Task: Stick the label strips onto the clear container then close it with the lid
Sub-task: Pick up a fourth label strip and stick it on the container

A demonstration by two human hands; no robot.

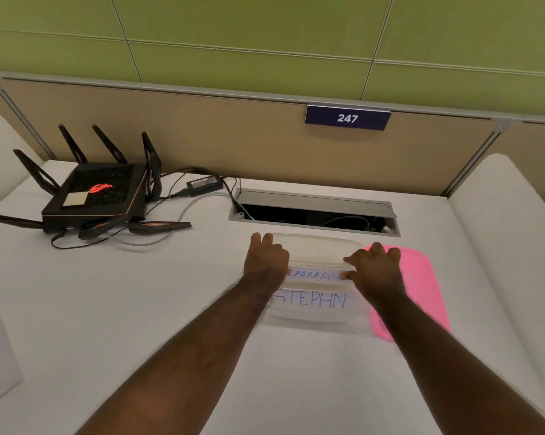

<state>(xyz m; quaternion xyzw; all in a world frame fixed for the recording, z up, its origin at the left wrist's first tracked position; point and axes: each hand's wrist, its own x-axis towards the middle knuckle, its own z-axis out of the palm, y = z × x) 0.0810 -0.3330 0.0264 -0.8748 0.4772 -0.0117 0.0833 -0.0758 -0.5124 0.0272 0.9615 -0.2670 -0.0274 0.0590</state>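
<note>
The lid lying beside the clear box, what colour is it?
Bright pink. The lid lies flat on the table, seen in the head view, partly behind the right hand.

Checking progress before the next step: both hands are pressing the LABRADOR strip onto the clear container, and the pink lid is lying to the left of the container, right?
Not quite. The head view shows the pink lid lying to the right of the clear container, partly under the right forearm. The rest holds: the left hand and right hand are both at the ends of the LABRADOR strip.
</note>
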